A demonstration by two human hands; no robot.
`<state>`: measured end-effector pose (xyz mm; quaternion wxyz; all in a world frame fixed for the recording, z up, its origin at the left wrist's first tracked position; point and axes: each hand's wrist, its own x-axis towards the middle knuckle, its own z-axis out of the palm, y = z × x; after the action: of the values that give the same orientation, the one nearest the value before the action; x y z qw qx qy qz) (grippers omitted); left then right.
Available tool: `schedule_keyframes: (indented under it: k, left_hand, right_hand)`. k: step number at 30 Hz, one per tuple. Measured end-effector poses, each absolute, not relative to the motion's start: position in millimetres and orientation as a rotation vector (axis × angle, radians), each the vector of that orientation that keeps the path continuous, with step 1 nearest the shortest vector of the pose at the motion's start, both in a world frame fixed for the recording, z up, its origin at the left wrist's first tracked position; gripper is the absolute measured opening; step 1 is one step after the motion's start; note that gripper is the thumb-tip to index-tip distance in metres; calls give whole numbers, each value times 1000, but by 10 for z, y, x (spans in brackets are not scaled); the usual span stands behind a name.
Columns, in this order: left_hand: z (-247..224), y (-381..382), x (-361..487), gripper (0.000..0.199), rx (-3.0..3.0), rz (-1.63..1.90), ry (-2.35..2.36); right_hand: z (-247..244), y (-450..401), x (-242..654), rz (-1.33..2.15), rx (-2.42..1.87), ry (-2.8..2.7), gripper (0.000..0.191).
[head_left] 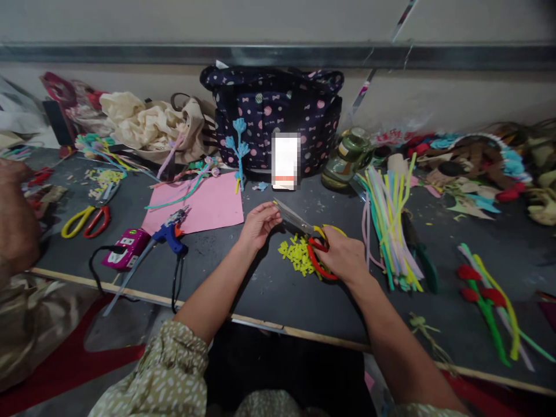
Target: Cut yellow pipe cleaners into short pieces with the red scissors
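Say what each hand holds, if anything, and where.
The right hand holds the scissors by their handles; the left hand is pinched near the blade tips, anything in it too small to tell.

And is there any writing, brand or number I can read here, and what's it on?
Nothing is legible.
Clear plastic wrap: red characters, too blurred.
Dark patterned bag: small print, too tiny.
Bright upright screen: pixelated, unreadable.
Purple box: markings, too small.

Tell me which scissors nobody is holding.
The pair beside the purple box, lying on the table; the right hand grips the other pair.
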<state>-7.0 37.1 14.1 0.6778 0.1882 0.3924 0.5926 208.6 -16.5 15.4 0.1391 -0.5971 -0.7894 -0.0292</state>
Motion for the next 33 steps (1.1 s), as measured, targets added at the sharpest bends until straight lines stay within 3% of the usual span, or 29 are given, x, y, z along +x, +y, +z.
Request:
schedule_keyframes:
  k: [27, 33]
  left_hand:
    - [132, 366, -66, 21, 450, 1313, 908]
    - [140, 367, -71, 25, 442, 1310, 920]
  right_hand:
    - [120, -164, 2100, -25, -1737, -2358, 26]
    - [155, -128, 2125, 59, -1847, -2287, 16]
